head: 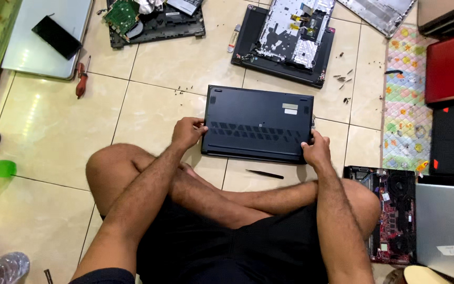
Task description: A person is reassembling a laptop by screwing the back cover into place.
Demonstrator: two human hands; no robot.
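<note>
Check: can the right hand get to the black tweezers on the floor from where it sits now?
Probably yes. The right hand grips the near right corner of the dark laptop; the tweezers lie just inward on bare tile, uncovered, ahead of the crossed legs.

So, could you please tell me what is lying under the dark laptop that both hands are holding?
The dark laptop lies bottom-up on the beige floor tiles, left hand and right hand at its near corners. Whatever is directly beneath it is covered.

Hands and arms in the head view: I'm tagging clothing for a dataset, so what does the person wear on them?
Nothing shows on either one. The left hand and right hand are bare, with no gloves, rings or watch in view. Both forearms are uncovered and hairy, with no sleeves down to the frame's lower edge. Dark shorts cover the lap.
</note>
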